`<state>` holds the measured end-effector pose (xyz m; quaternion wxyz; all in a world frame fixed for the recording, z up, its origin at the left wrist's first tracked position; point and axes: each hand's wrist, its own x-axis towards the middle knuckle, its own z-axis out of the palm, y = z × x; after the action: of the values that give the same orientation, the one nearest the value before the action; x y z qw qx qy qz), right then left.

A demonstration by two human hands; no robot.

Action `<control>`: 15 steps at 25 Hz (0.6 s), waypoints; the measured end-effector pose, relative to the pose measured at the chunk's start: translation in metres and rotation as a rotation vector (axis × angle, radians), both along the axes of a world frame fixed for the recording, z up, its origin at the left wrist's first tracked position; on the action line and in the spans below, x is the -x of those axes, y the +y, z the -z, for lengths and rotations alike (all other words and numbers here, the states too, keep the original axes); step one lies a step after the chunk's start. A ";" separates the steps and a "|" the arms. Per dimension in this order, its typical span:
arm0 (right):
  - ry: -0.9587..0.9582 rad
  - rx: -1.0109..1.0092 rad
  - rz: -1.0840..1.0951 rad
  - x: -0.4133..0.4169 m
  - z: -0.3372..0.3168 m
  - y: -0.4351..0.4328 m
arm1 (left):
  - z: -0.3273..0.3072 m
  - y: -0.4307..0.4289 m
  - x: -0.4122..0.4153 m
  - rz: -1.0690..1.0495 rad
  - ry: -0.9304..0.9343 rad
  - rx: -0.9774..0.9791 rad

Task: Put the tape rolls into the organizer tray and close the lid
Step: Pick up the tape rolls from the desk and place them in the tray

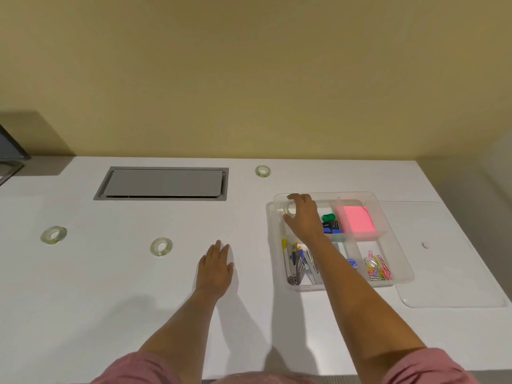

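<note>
A clear organizer tray [399, 245] stands on the white desk at the right, its lid [454, 273] lying flat beside it on the right. My right hand [303, 217] reaches into the tray's far-left compartment and holds a clear tape roll [289, 209] between thumb and fingers. Three more clear tape rolls lie on the desk: one at the far left [53, 235], one left of centre [161, 246], one behind the tray near the wall [262, 171]. My left hand [216, 266] rests flat on the desk, fingers spread, holding nothing.
The tray holds pink sticky notes [356, 218], binder clips [331, 225], coloured paper clips [378, 268] and a stapler with pens [297, 263]. A grey cable hatch [163, 183] is set into the desk at the back. A dark object [11, 145] stands at the far left.
</note>
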<state>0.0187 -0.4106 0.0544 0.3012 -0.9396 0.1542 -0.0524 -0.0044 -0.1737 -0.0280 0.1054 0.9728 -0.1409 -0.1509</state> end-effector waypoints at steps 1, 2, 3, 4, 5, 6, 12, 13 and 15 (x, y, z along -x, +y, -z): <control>0.045 0.029 -0.006 -0.002 0.003 -0.008 | 0.001 -0.002 -0.002 0.001 -0.004 -0.006; 0.089 0.054 -0.018 -0.004 0.008 -0.016 | 0.002 -0.006 -0.005 -0.003 -0.005 -0.006; 0.132 0.079 -0.034 -0.007 0.012 -0.022 | 0.002 -0.009 -0.009 -0.009 -0.003 -0.003; 0.173 0.109 -0.053 -0.010 0.016 -0.027 | 0.002 -0.012 -0.014 -0.016 0.000 0.004; 0.209 0.142 -0.074 -0.014 0.020 -0.030 | 0.003 -0.015 -0.020 -0.021 0.002 0.010; 0.234 0.178 -0.096 -0.017 0.023 -0.031 | 0.003 -0.017 -0.025 -0.023 0.002 0.015; 0.308 0.382 -0.218 -0.036 0.041 -0.033 | 0.009 -0.029 -0.051 -0.037 -0.010 0.016; 0.312 0.409 -0.231 -0.039 0.044 -0.034 | 0.010 -0.031 -0.053 -0.044 -0.015 0.017; 0.317 0.466 -0.252 -0.043 0.051 -0.036 | 0.012 -0.034 -0.054 -0.058 -0.036 0.034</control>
<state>0.0614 -0.4465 0.0038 0.0539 -0.9915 0.0651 0.0985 0.0495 -0.2079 -0.0402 0.1238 0.9771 -0.1170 -0.1276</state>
